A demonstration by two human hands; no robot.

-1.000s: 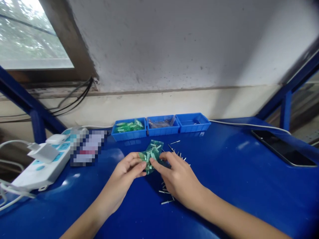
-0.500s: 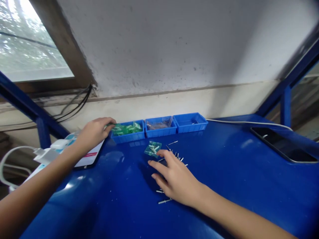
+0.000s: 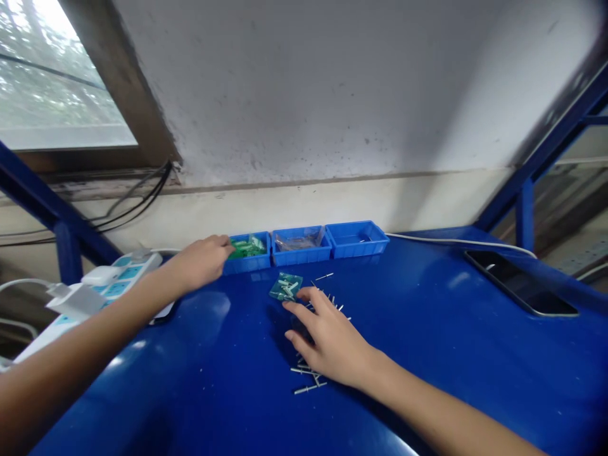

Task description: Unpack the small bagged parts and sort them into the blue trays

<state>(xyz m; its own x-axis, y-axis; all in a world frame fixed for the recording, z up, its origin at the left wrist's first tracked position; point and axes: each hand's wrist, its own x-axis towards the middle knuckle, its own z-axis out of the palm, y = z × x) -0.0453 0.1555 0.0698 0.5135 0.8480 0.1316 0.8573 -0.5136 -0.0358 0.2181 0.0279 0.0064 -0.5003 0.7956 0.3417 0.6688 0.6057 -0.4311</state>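
Observation:
My left hand (image 3: 204, 261) is at the left blue bin (image 3: 247, 263), fingers curled together by the small green plastic bags (image 3: 251, 246) inside. Whatever its fingertips pinch is hidden. My right hand (image 3: 332, 339) hovers low over the blue table with its fingers apart and nothing held. Just beyond its fingertips lies a small green bag (image 3: 286, 287) with several pale metal pieces in it. Loose silver blind rivets (image 3: 308, 373) are scattered around and partly beneath the right hand.
A middle blue bin (image 3: 301, 256) holds clear plastic bags; a right blue bin (image 3: 358, 248) has a few small pieces. At the left stands a white power strip (image 3: 116, 285) with chargers, and a phone mostly behind my left arm. Another black phone (image 3: 520, 283) lies at the right.
The green bag was between both hands, then set down on the table. My left hand moved away to the left bin and shifted right along it; my right hand opened and stays over the rivets.

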